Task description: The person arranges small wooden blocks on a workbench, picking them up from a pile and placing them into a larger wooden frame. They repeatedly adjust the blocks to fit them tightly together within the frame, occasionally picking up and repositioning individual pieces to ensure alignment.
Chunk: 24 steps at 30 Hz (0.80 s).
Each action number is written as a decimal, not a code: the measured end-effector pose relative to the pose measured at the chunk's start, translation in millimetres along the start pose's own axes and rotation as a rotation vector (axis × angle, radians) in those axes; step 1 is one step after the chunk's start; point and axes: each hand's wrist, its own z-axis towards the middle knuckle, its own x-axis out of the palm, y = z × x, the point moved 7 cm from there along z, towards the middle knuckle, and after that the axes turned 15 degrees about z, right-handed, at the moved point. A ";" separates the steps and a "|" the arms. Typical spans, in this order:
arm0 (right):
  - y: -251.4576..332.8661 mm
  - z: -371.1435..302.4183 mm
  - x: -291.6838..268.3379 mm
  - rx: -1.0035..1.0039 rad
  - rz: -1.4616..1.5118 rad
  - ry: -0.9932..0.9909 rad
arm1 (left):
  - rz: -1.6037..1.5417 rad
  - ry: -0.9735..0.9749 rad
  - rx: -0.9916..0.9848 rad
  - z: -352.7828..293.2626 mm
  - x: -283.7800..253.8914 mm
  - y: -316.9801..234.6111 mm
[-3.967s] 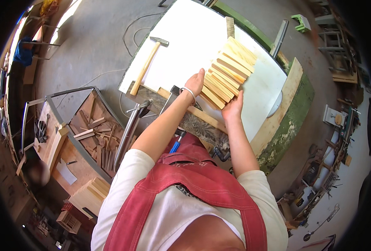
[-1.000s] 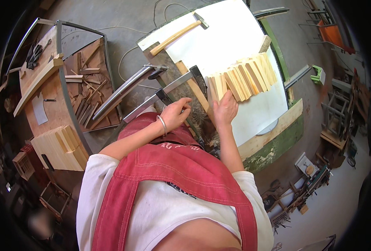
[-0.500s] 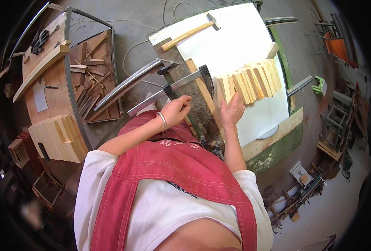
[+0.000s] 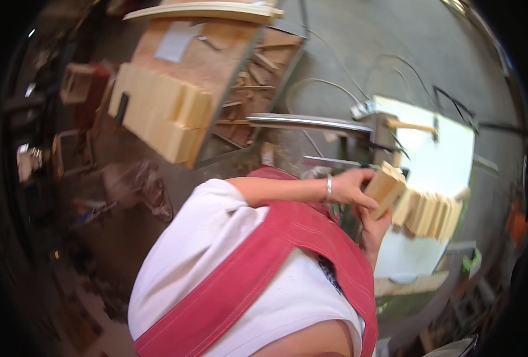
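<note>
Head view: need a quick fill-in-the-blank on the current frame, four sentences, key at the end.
1. The left hand and right hand hold blocks made of ____.
2. The bracelet is on the person's ____ wrist.
3. The colour of the overalls is ____.
4. The pale-handled tool lying on the white table is a ____.

Missing words: wood; left; red; hammer.

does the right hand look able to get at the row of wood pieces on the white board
Probably yes: the row of wood pieces is close beside the right hand and its near end looks unblocked, though that hand seems busy gripping the held wood together with the left hand.
</note>
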 end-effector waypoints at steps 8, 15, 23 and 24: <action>-78.6 6.5 122.3 0.080 -0.065 0.219 | -0.243 -0.342 -0.081 -98.5 -106.6 21.4; -143.8 2.1 248.4 0.240 -0.044 0.433 | -0.321 -0.474 -0.017 -196.2 -205.1 23.3; -203.9 11.5 308.5 0.386 -0.407 0.638 | -0.510 -0.514 -0.077 -290.1 -272.5 52.6; -205.7 4.7 324.9 0.440 -0.326 0.637 | -0.522 -0.516 -0.088 -297.7 -278.5 54.7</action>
